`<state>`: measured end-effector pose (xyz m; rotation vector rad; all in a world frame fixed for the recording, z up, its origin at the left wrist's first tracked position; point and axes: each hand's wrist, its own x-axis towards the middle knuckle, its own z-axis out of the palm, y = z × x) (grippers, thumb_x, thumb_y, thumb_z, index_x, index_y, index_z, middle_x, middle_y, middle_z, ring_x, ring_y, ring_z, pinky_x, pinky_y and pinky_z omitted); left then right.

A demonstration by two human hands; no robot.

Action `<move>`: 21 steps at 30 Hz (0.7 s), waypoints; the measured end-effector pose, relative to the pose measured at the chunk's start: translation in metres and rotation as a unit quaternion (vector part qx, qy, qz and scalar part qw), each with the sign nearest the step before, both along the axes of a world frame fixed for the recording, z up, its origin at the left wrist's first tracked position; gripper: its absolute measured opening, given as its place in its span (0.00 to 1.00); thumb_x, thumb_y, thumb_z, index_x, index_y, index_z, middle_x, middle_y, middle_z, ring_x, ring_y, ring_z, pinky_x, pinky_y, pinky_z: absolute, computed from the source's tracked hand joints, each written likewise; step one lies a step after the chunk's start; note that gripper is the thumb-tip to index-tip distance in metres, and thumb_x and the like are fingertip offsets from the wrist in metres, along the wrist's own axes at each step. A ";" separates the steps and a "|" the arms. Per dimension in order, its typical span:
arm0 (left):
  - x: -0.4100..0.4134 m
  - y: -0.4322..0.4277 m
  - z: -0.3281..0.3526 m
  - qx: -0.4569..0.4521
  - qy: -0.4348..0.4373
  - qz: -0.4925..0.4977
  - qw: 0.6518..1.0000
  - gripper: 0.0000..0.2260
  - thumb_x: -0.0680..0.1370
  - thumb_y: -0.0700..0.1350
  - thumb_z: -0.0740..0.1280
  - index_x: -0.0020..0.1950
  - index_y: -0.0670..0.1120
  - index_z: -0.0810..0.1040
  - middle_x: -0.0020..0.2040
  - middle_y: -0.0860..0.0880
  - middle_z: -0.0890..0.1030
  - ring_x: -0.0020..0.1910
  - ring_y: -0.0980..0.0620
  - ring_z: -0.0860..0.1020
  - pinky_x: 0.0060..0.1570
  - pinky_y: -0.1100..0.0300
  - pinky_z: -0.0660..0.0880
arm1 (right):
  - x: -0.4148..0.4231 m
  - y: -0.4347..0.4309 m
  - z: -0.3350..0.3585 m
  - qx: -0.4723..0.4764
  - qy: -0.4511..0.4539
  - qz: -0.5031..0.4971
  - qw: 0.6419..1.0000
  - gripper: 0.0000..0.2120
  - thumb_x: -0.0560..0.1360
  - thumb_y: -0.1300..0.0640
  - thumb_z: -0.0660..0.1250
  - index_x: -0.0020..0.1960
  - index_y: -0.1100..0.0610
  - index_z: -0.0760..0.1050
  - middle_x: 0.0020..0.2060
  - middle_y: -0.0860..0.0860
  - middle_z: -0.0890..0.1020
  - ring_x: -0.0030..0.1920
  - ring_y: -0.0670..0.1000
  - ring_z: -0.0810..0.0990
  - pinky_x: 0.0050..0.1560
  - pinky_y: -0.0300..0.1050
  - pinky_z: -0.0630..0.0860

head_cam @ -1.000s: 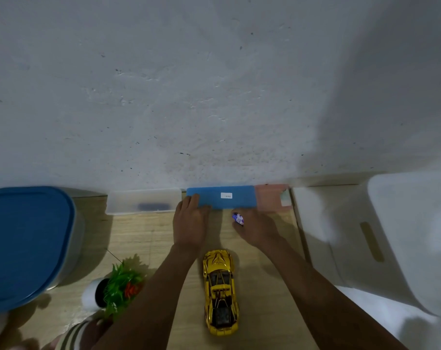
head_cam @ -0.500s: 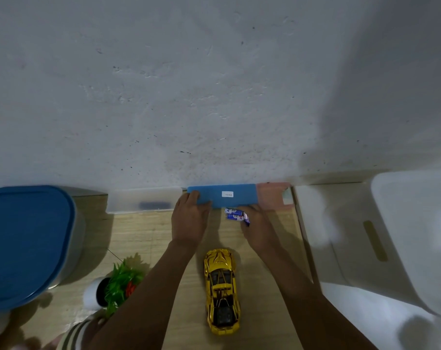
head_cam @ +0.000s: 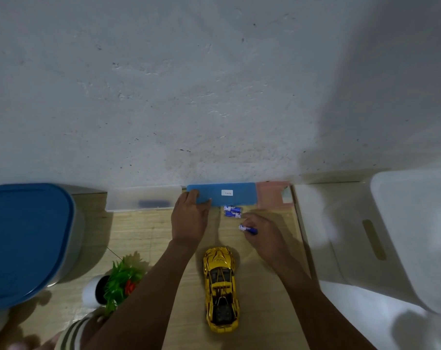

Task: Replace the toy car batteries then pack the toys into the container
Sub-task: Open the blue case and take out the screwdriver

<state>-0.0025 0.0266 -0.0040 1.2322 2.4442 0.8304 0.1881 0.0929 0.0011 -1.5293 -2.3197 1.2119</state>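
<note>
A gold toy car (head_cam: 221,289) lies on the wooden table between my forearms, nose toward the wall. My left hand (head_cam: 189,219) grips the left end of a blue lid (head_cam: 229,194) that rests against the wall. Just below the lid lie two blue-and-white batteries (head_cam: 232,212) side by side. My right hand (head_cam: 263,237) pinches a third blue-and-white battery (head_cam: 248,229), a little nearer to me than the two lying ones.
A clear plastic box (head_cam: 141,198) with a dark item inside stands left of the lid; a pink box (head_cam: 272,194) is to its right. A blue-lidded container (head_cam: 25,243) stands far left, a small potted plant (head_cam: 113,284) nearer, and a white bin (head_cam: 391,236) on the right.
My right hand reached to the lid's edge with batteries, left two lying there, and has drawn back toward me holding one. My left hand has stayed on the blue lid.
</note>
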 end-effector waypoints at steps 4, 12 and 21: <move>0.000 -0.001 0.001 0.012 0.029 -0.008 0.999 0.12 0.76 0.46 0.73 0.56 0.43 0.79 0.54 0.41 0.81 0.53 0.41 0.80 0.51 0.49 0.80 | -0.017 -0.001 -0.002 0.111 -0.041 0.044 0.992 0.17 0.72 0.57 0.74 0.61 0.50 0.80 0.51 0.48 0.85 0.50 0.47 0.81 0.48 0.38 0.76; -0.005 -0.003 -0.011 -0.023 0.169 -0.090 0.981 0.07 0.72 0.44 0.76 0.49 0.50 0.86 0.55 0.42 0.82 0.56 0.40 0.81 0.66 0.36 0.68 | -0.030 0.005 -0.001 0.234 -0.064 0.082 0.967 0.12 0.68 0.56 0.77 0.51 0.53 0.84 0.45 0.50 0.85 0.44 0.50 0.83 0.42 0.43 0.77; -0.082 -0.063 0.012 -0.048 0.091 0.053 0.993 0.39 0.68 0.57 0.77 0.74 0.45 0.66 0.70 0.37 0.69 0.68 0.36 0.68 0.65 0.39 0.70 | -0.100 0.008 0.017 0.298 0.032 0.179 0.937 0.06 0.70 0.54 0.71 0.46 0.54 0.84 0.40 0.48 0.85 0.41 0.51 0.82 0.42 0.45 0.77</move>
